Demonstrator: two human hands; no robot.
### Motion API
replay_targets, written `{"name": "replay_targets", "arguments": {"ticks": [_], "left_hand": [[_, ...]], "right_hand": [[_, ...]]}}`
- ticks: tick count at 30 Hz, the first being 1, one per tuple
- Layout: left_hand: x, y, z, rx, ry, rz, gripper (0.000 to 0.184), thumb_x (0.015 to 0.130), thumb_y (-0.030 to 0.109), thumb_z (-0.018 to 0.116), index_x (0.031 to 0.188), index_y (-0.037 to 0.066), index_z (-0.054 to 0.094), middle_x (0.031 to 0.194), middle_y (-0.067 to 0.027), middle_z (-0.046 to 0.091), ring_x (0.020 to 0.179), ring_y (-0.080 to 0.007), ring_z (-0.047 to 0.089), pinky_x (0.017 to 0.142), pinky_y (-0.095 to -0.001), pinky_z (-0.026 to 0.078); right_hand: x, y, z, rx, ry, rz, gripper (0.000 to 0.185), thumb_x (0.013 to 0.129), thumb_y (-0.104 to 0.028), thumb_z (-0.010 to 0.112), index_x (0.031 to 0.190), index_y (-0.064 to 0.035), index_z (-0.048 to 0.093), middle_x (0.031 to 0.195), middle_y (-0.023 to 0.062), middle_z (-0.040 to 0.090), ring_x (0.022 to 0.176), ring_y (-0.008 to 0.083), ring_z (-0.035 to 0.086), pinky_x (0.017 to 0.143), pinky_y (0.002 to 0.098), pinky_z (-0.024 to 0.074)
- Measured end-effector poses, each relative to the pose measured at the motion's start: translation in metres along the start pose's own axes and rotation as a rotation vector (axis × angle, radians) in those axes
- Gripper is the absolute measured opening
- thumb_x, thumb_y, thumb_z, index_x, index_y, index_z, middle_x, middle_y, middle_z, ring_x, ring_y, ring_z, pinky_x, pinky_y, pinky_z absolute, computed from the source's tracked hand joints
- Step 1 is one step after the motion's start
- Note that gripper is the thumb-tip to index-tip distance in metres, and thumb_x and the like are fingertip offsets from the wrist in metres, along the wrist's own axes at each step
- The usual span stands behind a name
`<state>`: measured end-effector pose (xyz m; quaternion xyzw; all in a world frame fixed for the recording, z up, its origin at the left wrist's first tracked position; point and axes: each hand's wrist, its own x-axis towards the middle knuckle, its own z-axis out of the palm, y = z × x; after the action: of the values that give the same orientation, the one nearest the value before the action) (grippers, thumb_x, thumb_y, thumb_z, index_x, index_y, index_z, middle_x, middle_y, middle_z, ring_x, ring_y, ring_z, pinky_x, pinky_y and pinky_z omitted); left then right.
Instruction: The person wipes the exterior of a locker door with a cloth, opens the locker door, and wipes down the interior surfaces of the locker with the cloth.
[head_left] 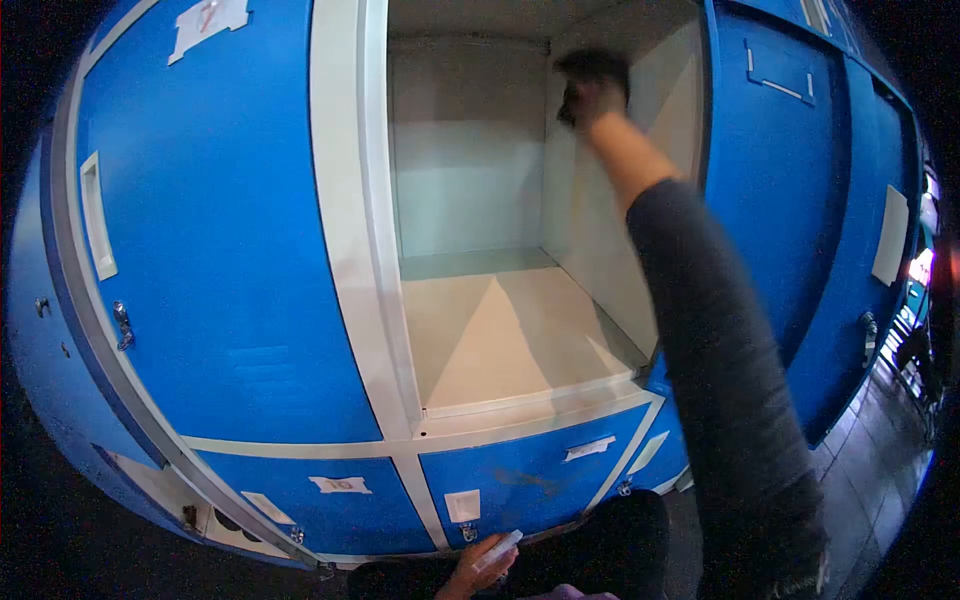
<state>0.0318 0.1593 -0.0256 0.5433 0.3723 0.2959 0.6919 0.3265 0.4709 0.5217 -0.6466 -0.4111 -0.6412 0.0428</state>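
Black and blurred, our bundle [592, 68] is high in the locker [465, 190], near its right wall [667, 100], probably held there to reach that side; how our right hand [600, 103] grips it we cannot tell. Below, our left hand [478, 568] pinches a white piece [498, 549], perhaps low to leave room

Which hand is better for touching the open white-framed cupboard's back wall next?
Probably the right hand: it's high inside the pale-walled, box-shaped cupboard, with a blurry black thing. The left hand is low outside, holding a small whitish object.
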Motion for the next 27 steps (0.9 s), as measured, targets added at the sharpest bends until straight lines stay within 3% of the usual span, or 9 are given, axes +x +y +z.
{"name": "replay_targets", "arguments": {"ticks": [5,11,14,16,18,21,23,25,27], "left_hand": [[-0.005,0.013,0.003,0.248,-0.002,0.228,0.021,0.09,0.019,0.053,0.105,0.004,0.057,0.073,-0.0029,0.055,0.057,-0.0109,0.054,0.052,-0.027,0.046],[0.0,0.009,-0.002,0.262,0.035,0.18,0.036,0.086,0.03,0.058,0.109,0.002,0.056,0.081,-0.0034,0.061,0.066,-0.0095,0.057,0.06,-0.0249,0.047],[0.003,0.006,-0.002,0.272,0.011,0.15,0.037,0.087,0.032,0.057,0.11,0.002,0.056,0.082,-0.0039,0.061,0.068,-0.0098,0.058,0.059,-0.025,0.048],[0.012,-0.018,-0.007,0.232,-0.01,0.175,0.036,0.087,0.03,0.057,0.111,0.003,0.055,0.083,-0.0041,0.061,0.068,-0.0101,0.058,0.059,-0.0249,0.048],[0.017,-0.026,-0.01,0.167,-0.042,0.08,0.035,0.087,0.027,0.058,0.113,0.003,0.055,0.083,-0.0041,0.06,0.068,-0.0101,0.058,0.059,-0.0249,0.048],[0.019,-0.017,-0.014,0.092,-0.071,-0.072,0.033,0.087,0.022,0.059,0.113,0.003,0.054,0.084,-0.0037,0.06,0.068,-0.0095,0.057,0.059,-0.0249,0.048],[0.011,-0.011,-0.011,0.117,-0.06,0.051,0.032,0.086,0.019,0.059,0.114,0.003,0.054,0.084,-0.0035,0.06,0.069,-0.0091,0.057,0.058,-0.0248,0.048],[0.024,-0.037,-0.022,0.091,-0.112,-0.05,0.031,0.086,0.019,0.059,0.113,0.003,0.054,0.084,-0.0031,0.059,0.069,-0.0089,0.056,0.058,-0.0248,0.047],[0.023,-0.03,-0.017,0.093,-0.055,0.015,0.027,0.087,0.028,0.056,0.1,0.004,0.055,0.073,-0.0022,0.056,0.061,-0.0097,0.054,0.054,-0.0254,0.046]], "right_hand": [[0.046,0.078,-0.04,0.13,0.241,0.148,0.044,0.086,-0.031,0.04,0.126,-0.0114,0.043,0.132,0.0072,0.04,0.126,0.0244,0.033,0.104,0.0378,0.0239],[0.032,0.017,0.01,0.286,0.323,0.152,0.038,0.083,-0.026,0.047,0.116,-0.0098,0.053,0.123,0.0092,0.051,0.122,0.0259,0.04,0.1,0.037,0.0328],[-0.026,-0.037,0.002,0.682,-0.262,0.111,0.042,0.082,-0.023,0.047,0.122,-0.0079,0.05,0.13,0.0126,0.045,0.125,0.0238,0.037,0.103,0.0352,0.0297],[-0.043,-0.135,0.182,0.315,-0.132,-0.079,0.044,0.083,-0.023,0.046,0.126,-0.01,0.048,0.133,0.0103,0.043,0.126,0.0219,0.035,0.104,0.0349,0.0276],[-0.098,-0.117,0.067,0.221,-0.554,-0.342,0.045,0.086,-0.024,0.042,0.129,-0.0106,0.044,0.138,0.0042,0.039,0.129,0.0213,0.032,0.107,0.0354,0.0213],[-0.108,-0.133,0.096,0.305,-0.552,-0.403,0.049,0.087,-0.026,0.04,0.133,-0.0107,0.038,0.14,0.0033,0.035,0.131,0.0209,0.027,0.109,0.035,0.0166],[-0.091,-0.121,0.066,0.302,-0.529,-0.32,0.049,0.088,-0.028,0.04,0.134,-0.0113,0.038,0.142,0.002,0.031,0.133,0.0204,0.024,0.109,0.0361,0.0158],[-0.067,-0.09,0.02,0.296,-0.509,-0.234,0.049,0.089,-0.031,0.039,0.134,-0.012,0.038,0.145,0.0008,0.027,0.134,0.0198,0.021,0.108,0.0372,0.0151],[-0.043,-0.064,0.003,0.26,-0.332,-0.199,0.047,0.088,-0.029,0.042,0.132,-0.012,0.042,0.145,0.0016,0.026,0.133,0.0211,0.022,0.106,0.0388,0.0186]]}}
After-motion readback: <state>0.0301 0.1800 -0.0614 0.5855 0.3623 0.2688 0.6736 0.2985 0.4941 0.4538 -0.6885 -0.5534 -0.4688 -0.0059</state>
